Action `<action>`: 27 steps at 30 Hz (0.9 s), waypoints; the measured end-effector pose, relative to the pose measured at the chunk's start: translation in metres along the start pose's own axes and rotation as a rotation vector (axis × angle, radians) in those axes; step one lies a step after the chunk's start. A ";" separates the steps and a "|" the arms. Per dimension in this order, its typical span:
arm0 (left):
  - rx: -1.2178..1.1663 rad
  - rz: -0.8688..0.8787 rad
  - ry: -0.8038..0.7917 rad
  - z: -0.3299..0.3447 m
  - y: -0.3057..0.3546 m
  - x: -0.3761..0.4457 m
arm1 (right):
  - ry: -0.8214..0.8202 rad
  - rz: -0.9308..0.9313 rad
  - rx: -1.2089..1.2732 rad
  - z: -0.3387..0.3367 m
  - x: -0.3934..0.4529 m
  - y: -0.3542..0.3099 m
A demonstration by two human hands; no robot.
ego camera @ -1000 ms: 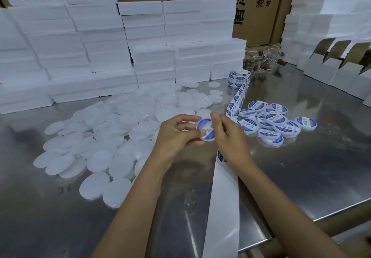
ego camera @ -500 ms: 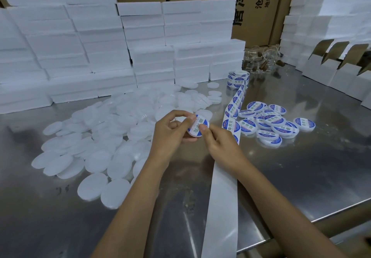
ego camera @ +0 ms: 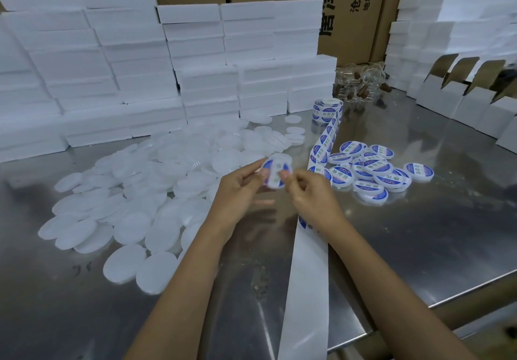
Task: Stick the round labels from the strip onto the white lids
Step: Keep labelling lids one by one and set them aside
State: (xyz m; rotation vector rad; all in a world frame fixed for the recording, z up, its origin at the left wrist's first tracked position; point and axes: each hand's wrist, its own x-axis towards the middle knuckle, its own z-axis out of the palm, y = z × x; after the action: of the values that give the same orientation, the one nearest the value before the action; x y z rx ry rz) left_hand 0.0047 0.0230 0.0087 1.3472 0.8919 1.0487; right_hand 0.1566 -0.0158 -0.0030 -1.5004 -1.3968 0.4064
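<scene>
My left hand (ego camera: 237, 191) holds a white lid (ego camera: 277, 173) with a blue and white round label on it, above the steel table. My right hand (ego camera: 310, 194) touches the lid's right edge with its thumb, fingers curled. The label strip (ego camera: 324, 142) runs from a roll (ego camera: 327, 109) at the back, under my right hand, and its bare backing (ego camera: 305, 289) hangs over the table's front edge. A heap of plain white lids (ego camera: 145, 200) lies to the left. Labelled lids (ego camera: 372, 170) are piled to the right.
Stacks of white foam boxes (ego camera: 140, 79) line the back and left. Brown cartons (ego camera: 349, 9) stand behind them. Open white cartons (ego camera: 461, 96) stand at the right. Clear jars (ego camera: 361, 85) lie at the back. The steel table's front edge (ego camera: 447, 301) runs at lower right.
Both hands have lifted the lid slightly and turned it. The label now lies flat on the lid, with both thumbs on its face. The strip lies looser beside my right hand.
</scene>
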 end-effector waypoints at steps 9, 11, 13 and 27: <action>-0.002 -0.047 0.017 0.004 0.001 0.000 | 0.525 0.643 0.541 -0.048 0.029 0.027; -0.005 -0.071 0.025 0.005 0.002 0.001 | 0.498 0.696 0.686 -0.056 0.030 0.031; -0.015 -0.109 0.030 0.006 0.005 0.002 | 0.490 0.706 0.776 -0.061 0.031 0.034; 0.081 -0.130 0.087 0.010 -0.006 0.004 | 0.250 -0.098 -0.158 -0.024 0.043 0.014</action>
State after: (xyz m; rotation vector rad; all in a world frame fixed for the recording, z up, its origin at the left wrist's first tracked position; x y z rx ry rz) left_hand 0.0157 0.0236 0.0033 1.2999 1.0822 0.9857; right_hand 0.1953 0.0139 0.0120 -1.5427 -1.3192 0.0449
